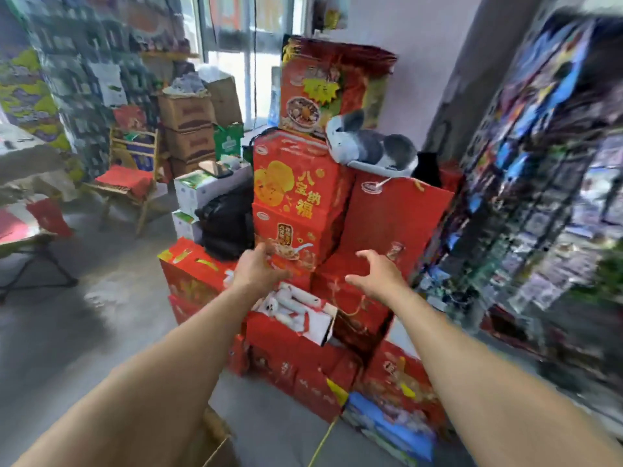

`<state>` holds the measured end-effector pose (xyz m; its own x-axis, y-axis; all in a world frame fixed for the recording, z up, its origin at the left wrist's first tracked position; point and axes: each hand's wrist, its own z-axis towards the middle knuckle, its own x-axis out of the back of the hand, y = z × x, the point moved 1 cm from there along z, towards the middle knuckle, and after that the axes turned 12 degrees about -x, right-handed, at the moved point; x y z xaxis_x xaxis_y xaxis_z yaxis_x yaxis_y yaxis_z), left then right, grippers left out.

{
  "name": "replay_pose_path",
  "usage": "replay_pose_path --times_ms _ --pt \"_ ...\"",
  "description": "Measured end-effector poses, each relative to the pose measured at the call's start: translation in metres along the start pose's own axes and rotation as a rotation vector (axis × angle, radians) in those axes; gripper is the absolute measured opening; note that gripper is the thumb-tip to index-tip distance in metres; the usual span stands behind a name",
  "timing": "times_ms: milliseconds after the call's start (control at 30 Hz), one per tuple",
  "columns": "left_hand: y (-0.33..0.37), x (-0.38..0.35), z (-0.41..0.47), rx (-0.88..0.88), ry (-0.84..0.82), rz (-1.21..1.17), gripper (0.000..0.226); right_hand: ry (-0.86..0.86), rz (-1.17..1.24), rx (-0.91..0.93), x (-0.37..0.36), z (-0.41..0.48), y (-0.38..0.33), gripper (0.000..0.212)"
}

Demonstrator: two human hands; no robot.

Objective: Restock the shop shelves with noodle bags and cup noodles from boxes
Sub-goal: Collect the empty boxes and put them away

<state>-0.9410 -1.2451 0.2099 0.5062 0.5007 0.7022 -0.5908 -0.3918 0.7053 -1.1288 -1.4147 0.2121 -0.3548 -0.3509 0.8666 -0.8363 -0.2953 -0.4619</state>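
The red boxes stand stacked several high on the floor in the middle of the shop. A black bag is on their left, and on their right is the shelf rack, crammed with packets too blurred to tell apart. Both bare arms reach toward the stack. The left hand is spread wide and holds nothing, its fingers in front of the lower printed box; whether they touch it cannot be told. The right hand is also wide and empty, fingers loosely bent like a claw, in front of the plainer red box beside it. Just below the hands an opened box shows white rolled items lying in it. On top of the stack stands a large red printed bag, and beside it lies a grey-and-white furry animal; I cannot tell whether it is a cat or a toy. A blue carton sits at the foot of the pile. Further left are stacked brown cartons, white boxes and a wooden chair with a red cushion. A table shows at the far left
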Motion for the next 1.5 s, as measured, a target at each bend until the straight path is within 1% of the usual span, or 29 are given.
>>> replay_pose_path --times_ms 100,167,267,333,433,500,633,733,833,933,1033,1200,1333,1500 --pt "0.088 -0.053 -0.025 -0.117 -0.075 -0.058 0.065 0.087 0.041 -0.069 0.067 -0.042 0.087 0.07" --pt "0.146 -0.094 -0.049 -0.212 -0.12 -0.055 0.064 0.134 0.05 -0.123 0.11 -0.076 0.15 0.072" --pt "0.232 -0.154 -0.093 -0.361 -0.19 -0.076 0.062 0.202 0.025 -0.256 0.167 -0.132 0.24 0.074" --pt "0.289 -0.193 -0.124 -0.443 -0.272 -0.102 0.063 0.258 0.022 -0.352 0.202 -0.174 0.296 0.069" --pt "0.368 -0.243 -0.177 -0.58 -0.409 -0.132 0.066 0.307 0.021 -0.422 0.246 -0.242 0.366 0.059" --pt "0.415 -0.273 -0.214 -0.65 -0.505 -0.17 0.067 0.359 0.064 -0.484 0.268 -0.284 0.409 0.057" --pt "0.494 -0.326 -0.274 -0.769 -0.7 -0.182 0.068 0.487 0.147 -0.623 0.302 -0.36 0.484 0.064" --pt "0.543 -0.363 -0.315 -0.895 -0.749 -0.139 0.067 0.579 0.2 -0.703 0.314 -0.413 0.537 0.067" --pt "0.584 -0.405 -0.351 -0.974 -0.824 -0.143 0.065 0.624 0.22 -0.824 0.321 -0.454 0.587 0.069" --pt "0.625 -0.449 -0.38 -1.061 -0.889 -0.128 0.063 0.688 0.237 -0.907 0.334 -0.48 0.63 0.07" --pt "0.668 -0.496 -0.4 -1.151 -0.941 -0.137 0.056 0.767 0.26 -0.96 0.353 -0.491 0.671 0.067" --pt "0.743 -0.58 -0.42 -1.248 -1.026 -0.222 0.059 0.907 0.356 -1.037 0.382 -0.494 0.738 0.067" --pt "0.803 -0.636 -0.438 -1.306 -1.088 -0.272 0.06 0.878 0.387 -1.131 0.407 -0.493 0.785 0.067" --pt "0.866 -0.701 -0.486 -1.406 -1.138 -0.294 0.06 0.926 0.292 -1.273 0.444 -0.513 0.855 0.071"
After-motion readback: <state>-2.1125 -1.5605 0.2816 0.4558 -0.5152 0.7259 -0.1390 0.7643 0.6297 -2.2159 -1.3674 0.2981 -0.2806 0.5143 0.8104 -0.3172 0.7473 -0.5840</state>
